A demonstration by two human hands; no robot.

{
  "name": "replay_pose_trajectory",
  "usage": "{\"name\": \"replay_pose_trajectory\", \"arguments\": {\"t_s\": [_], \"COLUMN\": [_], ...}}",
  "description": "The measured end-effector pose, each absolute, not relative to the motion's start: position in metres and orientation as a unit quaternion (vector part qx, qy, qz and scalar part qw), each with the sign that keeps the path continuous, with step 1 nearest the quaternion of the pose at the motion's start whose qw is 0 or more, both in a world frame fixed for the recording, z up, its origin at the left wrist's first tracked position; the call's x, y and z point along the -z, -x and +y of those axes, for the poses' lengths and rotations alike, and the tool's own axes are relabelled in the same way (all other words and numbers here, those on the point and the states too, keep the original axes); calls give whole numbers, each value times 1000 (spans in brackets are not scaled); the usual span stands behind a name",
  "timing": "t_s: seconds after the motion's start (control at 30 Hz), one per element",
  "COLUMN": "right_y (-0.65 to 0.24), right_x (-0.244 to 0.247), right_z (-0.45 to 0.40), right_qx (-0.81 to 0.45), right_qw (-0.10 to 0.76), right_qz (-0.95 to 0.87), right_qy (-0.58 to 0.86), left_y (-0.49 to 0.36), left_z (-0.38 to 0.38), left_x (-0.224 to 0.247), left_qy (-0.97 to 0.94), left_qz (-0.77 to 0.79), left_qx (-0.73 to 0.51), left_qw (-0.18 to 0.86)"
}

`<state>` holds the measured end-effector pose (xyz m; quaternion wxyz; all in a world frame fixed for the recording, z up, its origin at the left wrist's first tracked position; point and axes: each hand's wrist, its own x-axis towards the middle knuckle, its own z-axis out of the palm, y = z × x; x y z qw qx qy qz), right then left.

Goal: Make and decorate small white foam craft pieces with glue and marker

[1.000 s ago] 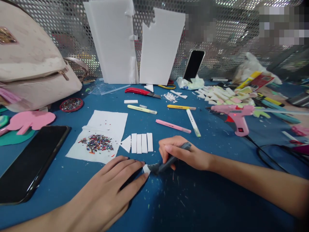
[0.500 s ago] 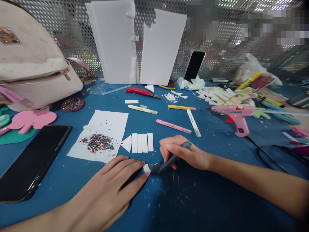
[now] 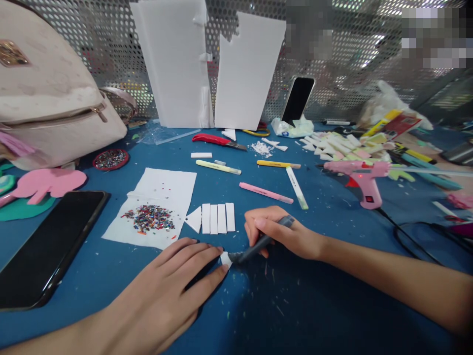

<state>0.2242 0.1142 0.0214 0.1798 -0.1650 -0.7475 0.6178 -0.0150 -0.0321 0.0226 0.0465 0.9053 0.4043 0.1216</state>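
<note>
Bead sheet: the white paper sheet (image 3: 158,185) is my landmark; loose mixed-colour beads (image 3: 151,218) are heaped on it, on the blue tabletop (image 3: 266,315).
Red dish: the round red dish (image 3: 127,160) sits beyond the sheet and to its left, with lots of small shiny beads inside.
White piece: the small white piece (image 3: 225,259) is nearer me than the sheet and off to its right; its far end looks dark.
Left grip: the left hand (image 3: 173,286) has the piece held down at its near end, forefinger and thumb nearly closed on it, other fingers stretched out.
Right grip: the right hand (image 3: 275,229) is curled snugly round a dark pen (image 3: 258,246), tip at the dark end.
Foam bits: four white strips (image 3: 218,218) and a triangle (image 3: 194,219) line up just right of the sheet.
Tissue pack: the soft pack (image 3: 291,128) is well beyond the sheet to the right, a phone upright by it; can't read its print.
Highlighters: pink one (image 3: 266,193) right of the sheet has tiny dark lettering, too small to read.
Backpack badge: metal plate (image 3: 13,53), far left beyond the sheet, not legible either.
</note>
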Motion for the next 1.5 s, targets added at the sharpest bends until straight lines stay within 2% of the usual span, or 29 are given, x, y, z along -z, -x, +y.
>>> {"name": "replay_pose_trajectory", "arguments": {"t_s": [1.3, 1.5], "right_y": [-226, -225], "right_x": [-16, -10], "right_z": [115, 117], "right_qx": [-649, -659], "right_qw": [185, 259], "right_qz": [-717, -680], "right_qy": [174, 190], "left_y": [15, 15], "left_z": [-33, -31], "left_x": [-21, -23], "left_qy": [-903, -911], "left_qz": [408, 386], "left_qx": [-130, -146], "left_qw": [39, 16]}}
